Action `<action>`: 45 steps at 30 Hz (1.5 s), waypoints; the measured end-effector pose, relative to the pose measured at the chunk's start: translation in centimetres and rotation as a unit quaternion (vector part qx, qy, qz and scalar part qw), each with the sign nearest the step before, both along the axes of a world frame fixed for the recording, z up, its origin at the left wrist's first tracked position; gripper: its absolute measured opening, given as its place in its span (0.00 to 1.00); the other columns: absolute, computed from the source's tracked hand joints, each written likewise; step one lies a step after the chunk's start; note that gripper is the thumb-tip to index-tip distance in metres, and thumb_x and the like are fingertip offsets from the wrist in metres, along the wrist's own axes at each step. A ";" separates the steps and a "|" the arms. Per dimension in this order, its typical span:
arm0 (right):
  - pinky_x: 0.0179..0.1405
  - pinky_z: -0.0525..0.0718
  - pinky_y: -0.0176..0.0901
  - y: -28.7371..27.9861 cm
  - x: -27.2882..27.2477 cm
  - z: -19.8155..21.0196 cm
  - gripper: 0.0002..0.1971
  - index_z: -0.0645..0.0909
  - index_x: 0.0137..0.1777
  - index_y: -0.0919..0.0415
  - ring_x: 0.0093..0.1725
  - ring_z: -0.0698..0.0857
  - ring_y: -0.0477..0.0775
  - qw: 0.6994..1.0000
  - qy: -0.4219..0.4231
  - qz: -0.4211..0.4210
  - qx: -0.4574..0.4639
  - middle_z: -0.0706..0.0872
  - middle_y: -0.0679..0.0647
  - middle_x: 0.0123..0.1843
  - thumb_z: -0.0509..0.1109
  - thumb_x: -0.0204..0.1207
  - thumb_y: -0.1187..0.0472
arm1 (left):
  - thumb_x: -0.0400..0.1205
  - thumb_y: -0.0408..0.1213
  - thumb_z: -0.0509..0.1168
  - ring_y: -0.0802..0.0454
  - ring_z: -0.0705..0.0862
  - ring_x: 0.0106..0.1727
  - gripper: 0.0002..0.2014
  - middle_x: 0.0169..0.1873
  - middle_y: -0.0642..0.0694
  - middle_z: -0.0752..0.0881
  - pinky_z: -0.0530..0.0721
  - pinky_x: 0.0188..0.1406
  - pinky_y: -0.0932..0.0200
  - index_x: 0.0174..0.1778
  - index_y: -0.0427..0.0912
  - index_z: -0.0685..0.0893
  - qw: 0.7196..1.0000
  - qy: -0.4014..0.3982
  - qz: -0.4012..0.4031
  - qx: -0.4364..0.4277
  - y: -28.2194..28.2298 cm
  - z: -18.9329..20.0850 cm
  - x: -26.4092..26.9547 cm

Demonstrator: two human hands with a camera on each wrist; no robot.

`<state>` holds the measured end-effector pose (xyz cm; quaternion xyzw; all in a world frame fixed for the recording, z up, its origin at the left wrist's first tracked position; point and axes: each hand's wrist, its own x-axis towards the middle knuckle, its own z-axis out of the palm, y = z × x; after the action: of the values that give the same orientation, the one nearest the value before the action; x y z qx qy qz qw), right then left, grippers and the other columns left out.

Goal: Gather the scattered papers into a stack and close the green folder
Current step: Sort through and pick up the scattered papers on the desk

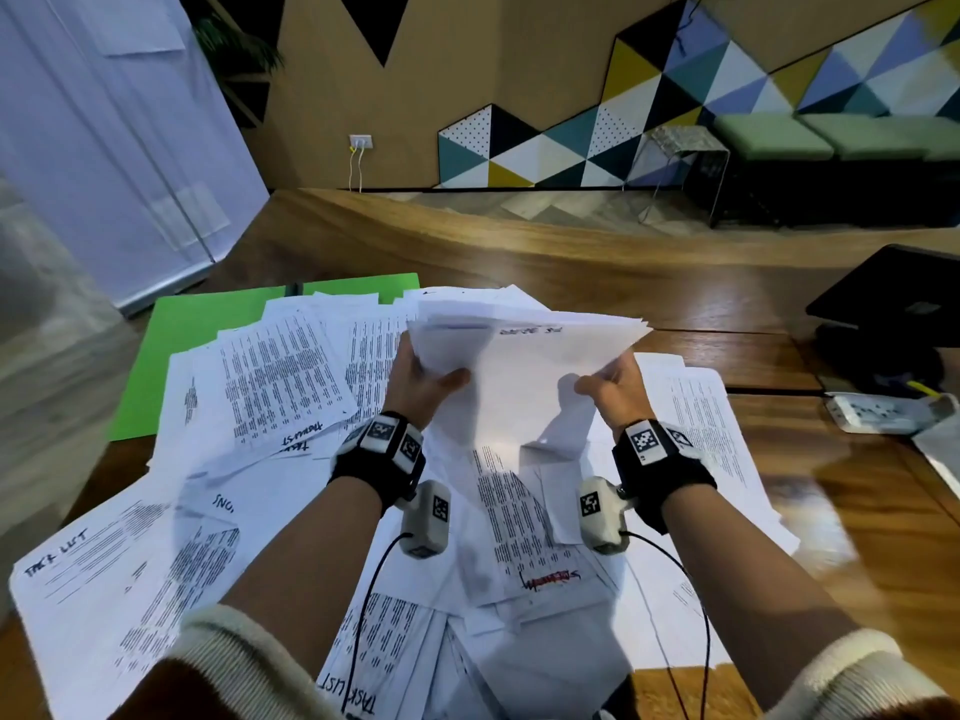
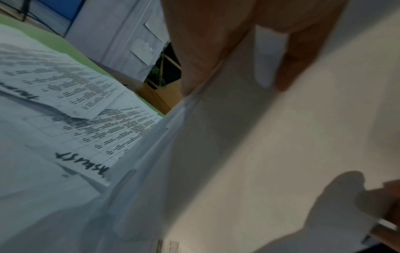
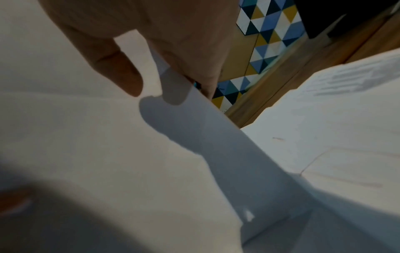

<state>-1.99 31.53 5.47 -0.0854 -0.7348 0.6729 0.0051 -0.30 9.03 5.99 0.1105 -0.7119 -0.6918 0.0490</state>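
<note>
From the head camera, both hands lift a bundle of white paper sheets (image 1: 524,350) above the brown wooden tabletop (image 1: 597,272): the left hand (image 1: 421,379) pinches the bundle's left edge with its thumb on the near face, and the right hand (image 1: 615,384) pinches the right edge the same way. Below and around them lie many loose white printed sheets (image 1: 280,376), some overlapping, several with handwritten headings. The open green folder (image 1: 171,345) lies flat at the far left of the tabletop, mostly covered by those sheets. A black device (image 1: 893,298) and a white power strip (image 1: 878,413) sit at the right edge, well apart from the sheets. From the left wrist camera, the left hand's (image 2: 216,42) fingers (image 2: 194,56) lie behind the held bundle (image 2: 249,145) and the thumb presses its front; printed sheets (image 2: 86,111) and a strip of green folder (image 2: 56,42) lie to the left. From the right wrist camera, the right hand (image 3: 168,34) pinches the bundle (image 3: 97,137) between thumb and fingers, with more white sheets (image 3: 335,119) on the tabletop (image 3: 303,59) at right.
</note>
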 end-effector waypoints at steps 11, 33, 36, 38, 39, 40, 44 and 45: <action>0.26 0.69 0.21 -1.9 -1.2 0.3 0.17 0.71 0.35 0.56 0.32 0.71 0.42 0.994 0.050 -0.057 0.078 0.72 0.44 0.31 0.65 0.75 0.79 | 0.77 0.29 0.71 0.49 0.85 0.38 0.13 0.43 0.38 0.86 0.77 0.31 0.64 0.56 0.30 0.83 0.987 -0.088 0.009 -0.135 0.6 -1.2 -0.2; 0.68 0.73 0.72 10.9 -1.3 -10.4 0.69 0.48 0.83 0.62 0.76 0.69 0.72 0.805 -0.430 -0.026 0.407 0.64 0.66 0.79 0.84 0.47 0.36 | 0.80 0.26 0.65 0.45 0.76 0.50 0.20 0.64 0.27 0.80 0.69 0.48 0.57 0.70 0.31 0.77 0.922 -0.296 0.038 -0.248 -6.9 -7.2 0.7; 0.67 0.73 0.71 9.8 -0.9 -10.9 0.61 0.59 0.76 0.61 0.71 0.75 0.69 0.830 -0.385 0.010 0.404 0.75 0.63 0.73 0.81 0.44 0.38 | 0.80 0.24 0.64 0.43 0.77 0.50 0.20 0.64 0.28 0.80 0.69 0.49 0.60 0.69 0.29 0.76 0.920 -0.297 0.040 -0.251 -6.9 -7.2 0.8; 0.63 0.80 0.64 9.0 -0.3 -10.2 0.39 0.76 0.62 0.56 0.59 0.83 0.66 0.841 -0.349 0.023 0.413 0.84 0.59 0.58 0.78 0.49 0.42 | 0.80 0.24 0.64 0.40 0.80 0.53 0.19 0.64 0.27 0.80 0.69 0.49 0.61 0.68 0.27 0.77 0.918 -0.306 0.041 -0.250 -7.3 -7.4 1.0; 0.60 0.83 0.60 8.5 0.2 -9.6 0.31 0.80 0.61 0.53 0.55 0.85 0.64 0.849 -0.334 0.026 0.408 0.85 0.58 0.52 0.78 0.55 0.46 | 0.80 0.24 0.64 0.43 0.79 0.52 0.19 0.64 0.27 0.80 0.70 0.48 0.61 0.67 0.26 0.77 0.916 -0.308 0.043 -0.253 -7.5 -7.6 1.3; 0.59 0.85 0.57 8.2 0.4 -9.1 0.26 0.81 0.61 0.52 0.55 0.85 0.64 0.852 -0.330 0.030 0.405 0.85 0.58 0.50 0.78 0.60 0.51 | 0.79 0.24 0.65 0.45 0.78 0.51 0.19 0.63 0.28 0.80 0.70 0.48 0.60 0.67 0.26 0.77 0.916 -0.311 0.048 -0.250 -7.9 -8.0 1.4; 0.57 0.85 0.50 8.3 0.2 -7.9 0.24 0.82 0.62 0.66 0.57 0.85 0.65 0.864 -0.315 0.058 0.388 0.86 0.64 0.57 0.78 0.65 0.65 | 0.79 0.25 0.65 0.34 0.80 0.64 0.21 0.65 0.28 0.80 0.72 0.52 0.53 0.69 0.28 0.76 0.917 -0.312 0.056 -0.242 -8.8 -8.7 2.5; 0.54 0.85 0.48 8.4 0.1 -7.3 0.22 0.83 0.62 0.67 0.56 0.86 0.64 0.870 -0.302 0.072 0.384 0.87 0.65 0.57 0.77 0.66 0.68 | 0.79 0.25 0.65 0.33 0.79 0.65 0.21 0.65 0.29 0.80 0.72 0.52 0.54 0.69 0.28 0.76 0.916 -0.313 0.055 -0.245 -8.9 -8.9 2.8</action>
<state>-1.89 39.90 -1.83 -0.2227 -0.9051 0.2777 -0.2325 2.52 0.17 -2.91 0.3450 -0.8306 -0.4224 -0.1127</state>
